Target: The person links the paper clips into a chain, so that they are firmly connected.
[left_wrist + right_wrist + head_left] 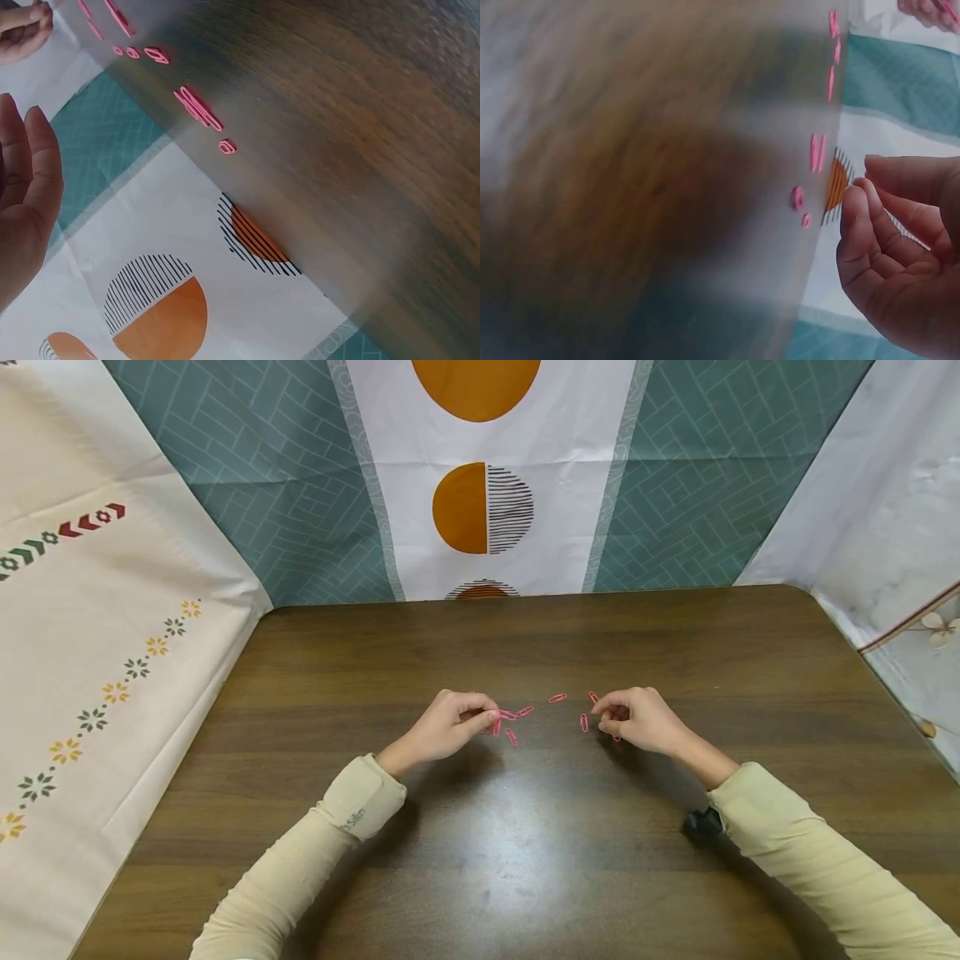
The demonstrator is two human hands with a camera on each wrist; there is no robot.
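In the head view, my left hand (453,724) pinches a pink paperclip (497,727) between thumb and fingertips, above the table. More pink paperclips lie just right of it, including a tilted paperclip (512,737). My right hand (637,718) hovers over the right end of the scatter, its fingers loosely bent. Close to its fingertips are an upright-lying paperclip (584,722) and another paperclip (593,697). The right wrist view shows a small gap between the right thumb and fingers, with nothing visible there. In the left wrist view, the left fingers (41,165) show only partly.
A brown wooden table (510,860) fills the front. One paperclip (557,698) lies between the hands. Behind the table hangs a patterned cloth (300,485), with a cream embroidered cloth (97,635) at the left. A dark band (702,824) shows below the right sleeve cuff.
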